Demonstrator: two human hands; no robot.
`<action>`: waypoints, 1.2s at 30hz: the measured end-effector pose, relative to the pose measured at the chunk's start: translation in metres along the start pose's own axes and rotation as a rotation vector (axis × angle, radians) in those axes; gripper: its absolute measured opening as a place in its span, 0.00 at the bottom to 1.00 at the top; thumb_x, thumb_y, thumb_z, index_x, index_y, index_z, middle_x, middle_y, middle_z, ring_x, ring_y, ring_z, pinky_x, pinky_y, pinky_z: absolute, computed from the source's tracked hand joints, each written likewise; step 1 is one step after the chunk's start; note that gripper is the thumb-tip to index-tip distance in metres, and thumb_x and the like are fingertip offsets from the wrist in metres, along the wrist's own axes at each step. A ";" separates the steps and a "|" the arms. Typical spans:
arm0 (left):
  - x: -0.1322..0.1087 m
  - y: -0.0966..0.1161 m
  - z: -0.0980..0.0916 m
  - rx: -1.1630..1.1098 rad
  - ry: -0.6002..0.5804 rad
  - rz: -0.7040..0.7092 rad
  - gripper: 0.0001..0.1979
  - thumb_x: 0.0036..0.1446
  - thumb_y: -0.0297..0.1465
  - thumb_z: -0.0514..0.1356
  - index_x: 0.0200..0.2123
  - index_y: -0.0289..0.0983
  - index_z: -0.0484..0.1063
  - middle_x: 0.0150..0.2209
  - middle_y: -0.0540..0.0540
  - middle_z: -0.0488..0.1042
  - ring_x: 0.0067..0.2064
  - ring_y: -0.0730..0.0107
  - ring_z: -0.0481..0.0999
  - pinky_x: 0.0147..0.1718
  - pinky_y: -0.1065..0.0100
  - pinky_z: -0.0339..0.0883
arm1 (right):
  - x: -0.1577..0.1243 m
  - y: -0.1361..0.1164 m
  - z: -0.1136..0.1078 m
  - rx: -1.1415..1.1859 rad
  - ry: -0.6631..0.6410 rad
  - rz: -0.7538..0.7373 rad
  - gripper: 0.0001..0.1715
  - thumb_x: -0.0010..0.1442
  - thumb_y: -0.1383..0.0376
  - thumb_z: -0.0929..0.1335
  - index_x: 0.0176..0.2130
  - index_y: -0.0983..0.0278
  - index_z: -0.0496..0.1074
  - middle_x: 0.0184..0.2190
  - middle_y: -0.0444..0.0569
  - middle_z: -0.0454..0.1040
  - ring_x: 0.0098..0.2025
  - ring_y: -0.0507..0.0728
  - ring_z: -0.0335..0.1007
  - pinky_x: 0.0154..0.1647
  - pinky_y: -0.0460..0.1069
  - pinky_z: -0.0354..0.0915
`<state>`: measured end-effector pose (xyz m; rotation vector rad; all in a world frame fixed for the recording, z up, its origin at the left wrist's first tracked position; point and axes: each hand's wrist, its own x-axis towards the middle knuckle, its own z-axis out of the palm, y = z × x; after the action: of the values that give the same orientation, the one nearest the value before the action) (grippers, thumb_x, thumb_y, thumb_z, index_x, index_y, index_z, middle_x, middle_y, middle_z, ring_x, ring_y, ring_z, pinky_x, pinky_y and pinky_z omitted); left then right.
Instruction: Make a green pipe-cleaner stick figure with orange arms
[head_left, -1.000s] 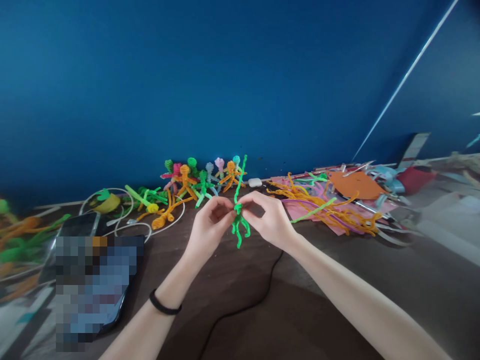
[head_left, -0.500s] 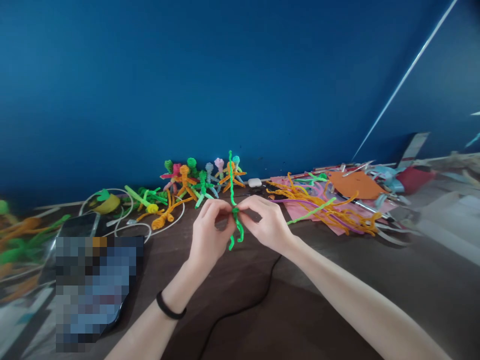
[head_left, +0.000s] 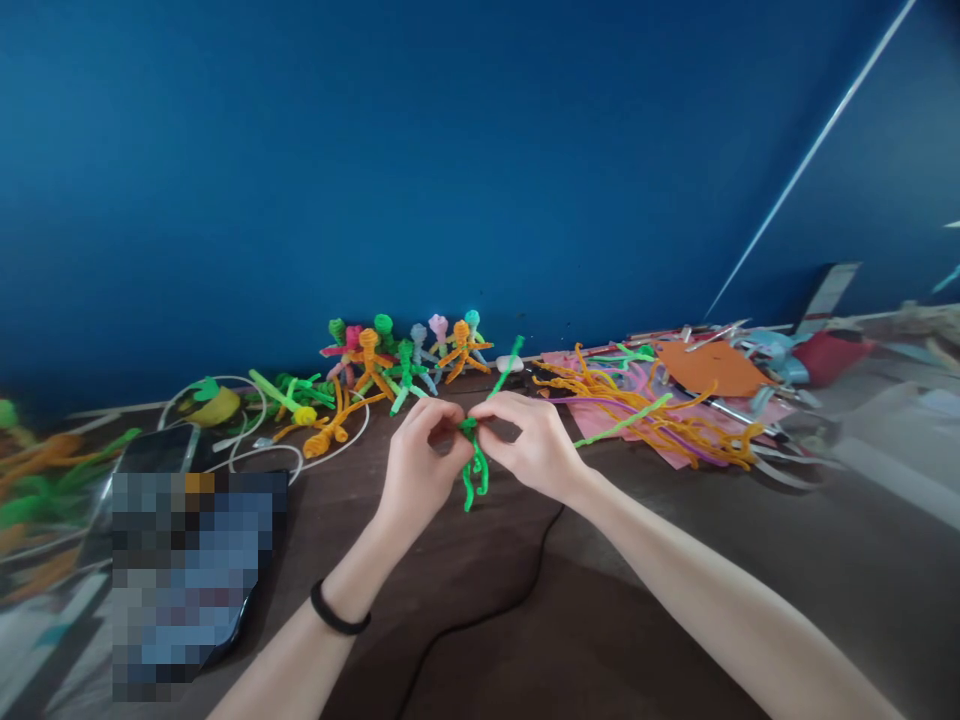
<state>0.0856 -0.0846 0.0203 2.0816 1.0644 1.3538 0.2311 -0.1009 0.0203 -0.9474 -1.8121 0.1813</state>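
Both of my hands meet above the brown table (head_left: 675,560) and pinch a green pipe cleaner figure (head_left: 475,470). My left hand (head_left: 418,462) grips it from the left with fingers closed. From the right, my right hand (head_left: 529,444) pinches the same twisted middle. Two green legs hang down below my fingers. One loose green end sticks up and to the right, past my right hand.
A row of finished pipe cleaner figures (head_left: 405,355) stands by the blue wall. Loose orange and green pipe cleaners (head_left: 645,410) lie on pink paper at the right. A phone (head_left: 180,560) and white cables (head_left: 247,440) lie at the left. A black cable (head_left: 480,620) crosses the table.
The loose upper end of the green pipe cleaner has swung from upright to leaning right. My hands have stayed close together, turning the figure slightly.
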 end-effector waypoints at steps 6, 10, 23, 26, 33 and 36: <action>0.004 -0.001 -0.003 -0.264 -0.142 -0.211 0.04 0.44 0.25 0.55 0.28 0.36 0.65 0.26 0.52 0.68 0.29 0.74 0.69 0.27 0.73 0.62 | 0.002 0.001 -0.002 0.072 -0.045 0.136 0.08 0.51 0.73 0.63 0.32 0.63 0.69 0.31 0.45 0.74 0.34 0.52 0.70 0.38 0.48 0.65; 0.006 0.000 -0.004 -0.298 -0.121 -0.273 0.03 0.46 0.29 0.57 0.28 0.36 0.66 0.25 0.52 0.68 0.28 0.74 0.68 0.27 0.72 0.63 | 0.000 0.001 -0.001 0.217 0.002 0.206 0.07 0.53 0.71 0.63 0.35 0.63 0.66 0.32 0.46 0.72 0.34 0.52 0.71 0.37 0.47 0.67; 0.004 -0.003 -0.003 -0.161 -0.037 -0.123 0.02 0.49 0.29 0.57 0.26 0.36 0.68 0.32 0.48 0.71 0.33 0.72 0.70 0.32 0.70 0.65 | -0.001 0.003 0.006 0.053 0.058 0.061 0.06 0.53 0.71 0.63 0.32 0.65 0.69 0.34 0.50 0.74 0.34 0.52 0.70 0.38 0.48 0.66; 0.004 -0.002 -0.004 -0.142 -0.038 -0.094 0.02 0.50 0.27 0.56 0.26 0.37 0.67 0.32 0.48 0.70 0.32 0.73 0.69 0.30 0.71 0.64 | 0.000 0.001 0.005 0.067 0.061 0.095 0.06 0.52 0.71 0.63 0.31 0.65 0.69 0.33 0.50 0.74 0.34 0.53 0.71 0.37 0.48 0.66; 0.005 -0.001 -0.005 -0.153 -0.080 -0.089 0.02 0.51 0.26 0.55 0.27 0.36 0.67 0.31 0.48 0.69 0.32 0.73 0.68 0.31 0.71 0.63 | 0.003 -0.001 -0.002 0.188 -0.008 0.251 0.07 0.49 0.71 0.64 0.32 0.66 0.70 0.30 0.47 0.75 0.30 0.52 0.71 0.34 0.46 0.67; 0.005 -0.002 -0.005 -0.180 -0.090 -0.105 0.01 0.51 0.27 0.55 0.27 0.36 0.66 0.30 0.48 0.69 0.32 0.73 0.68 0.31 0.71 0.62 | 0.004 0.000 -0.005 0.234 -0.031 0.281 0.07 0.49 0.70 0.65 0.32 0.66 0.70 0.29 0.47 0.75 0.31 0.52 0.72 0.35 0.47 0.68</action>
<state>0.0812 -0.0792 0.0241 1.9097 0.9634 1.2446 0.2344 -0.1000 0.0251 -1.0300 -1.6369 0.5737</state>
